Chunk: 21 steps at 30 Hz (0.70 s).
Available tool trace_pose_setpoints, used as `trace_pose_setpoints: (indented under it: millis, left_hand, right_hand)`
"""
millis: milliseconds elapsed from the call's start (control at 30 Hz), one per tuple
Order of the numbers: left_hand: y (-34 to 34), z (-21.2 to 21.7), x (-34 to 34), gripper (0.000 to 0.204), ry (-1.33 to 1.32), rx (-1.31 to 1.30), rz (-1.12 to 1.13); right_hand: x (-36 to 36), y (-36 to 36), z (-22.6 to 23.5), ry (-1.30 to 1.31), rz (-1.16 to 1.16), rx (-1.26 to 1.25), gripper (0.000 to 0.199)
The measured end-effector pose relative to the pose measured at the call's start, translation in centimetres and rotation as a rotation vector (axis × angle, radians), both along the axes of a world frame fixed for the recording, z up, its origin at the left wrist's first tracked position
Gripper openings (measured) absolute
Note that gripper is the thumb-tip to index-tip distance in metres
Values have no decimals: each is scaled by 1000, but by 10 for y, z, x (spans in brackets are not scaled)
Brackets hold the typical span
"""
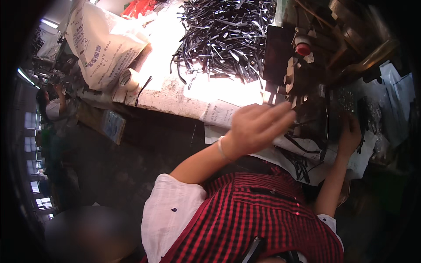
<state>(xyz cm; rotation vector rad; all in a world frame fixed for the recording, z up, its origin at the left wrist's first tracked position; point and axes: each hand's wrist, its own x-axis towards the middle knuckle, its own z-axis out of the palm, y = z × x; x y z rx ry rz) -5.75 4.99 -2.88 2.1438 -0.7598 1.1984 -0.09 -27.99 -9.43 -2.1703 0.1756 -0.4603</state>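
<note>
I count one heap of black strips [223,39] beyond my left hand [254,127], too many to number, one tape roll [128,79], one white sack [103,44].

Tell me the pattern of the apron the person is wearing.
Red and black check on the apron, clearest in the head view.

White printed sack [103,44] at 10 o'clock, bulging, slumped on the bench's left end, blue lettering on its face. Red plastic bag [139,7] at 11 o'clock behind it, crumpled. Printed white paper sheets [219,115] just above centre, hanging over the bench edge. Flat bluish-white packet [113,126] at 9 o'clock, below the bench, tilted.
</note>
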Motion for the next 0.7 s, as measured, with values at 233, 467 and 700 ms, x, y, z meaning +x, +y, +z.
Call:
trace_pose_setpoints:
  millis: [233, 467, 700]
  left_hand:
    - [208, -30, 24, 30, 678, 950, 414]
    - [210, -34, 40, 14, 389, 207, 552]
    - [371, -76, 72, 20, 460, 3, 1053]
  right_hand:
    - [-7, 11, 13, -56, -40, 82, 22]
    - [-10, 26, 8, -134, -41, 176, 19]
    - [14, 32, 23, -100, -7, 64, 18]
